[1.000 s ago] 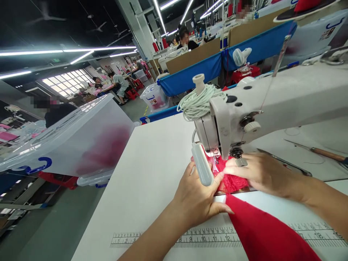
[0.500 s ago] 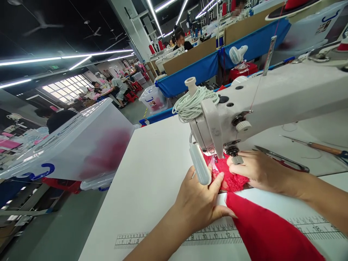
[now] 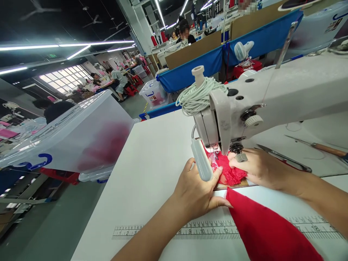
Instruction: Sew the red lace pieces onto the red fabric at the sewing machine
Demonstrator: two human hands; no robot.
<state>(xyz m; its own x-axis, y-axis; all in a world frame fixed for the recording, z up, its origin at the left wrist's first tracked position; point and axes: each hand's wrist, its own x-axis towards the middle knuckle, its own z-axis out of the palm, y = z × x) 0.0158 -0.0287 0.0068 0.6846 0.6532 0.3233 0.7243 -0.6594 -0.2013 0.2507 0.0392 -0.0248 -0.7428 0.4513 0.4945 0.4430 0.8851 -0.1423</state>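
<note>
Red lacy fabric (image 3: 234, 175) at four o'clock
Left hand (image 3: 197, 190) spread on it; right hand (image 3: 255, 168) touching with curled fingers, whether pinching I cannot tell. At nine, a translucent plastic bin (image 3: 69, 145) shows blurred red contents (image 3: 107, 146).

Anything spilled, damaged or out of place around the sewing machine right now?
No spill or damage stands out. Slightly odd: pale cord heaped in loops around the post atop the sewing machine, an untidy perch. Red lace beside the right hand looks bunched, perhaps from handling.

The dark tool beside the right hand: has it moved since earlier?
No: judged against the printed ruler, the dark tool keeps its place.
</note>
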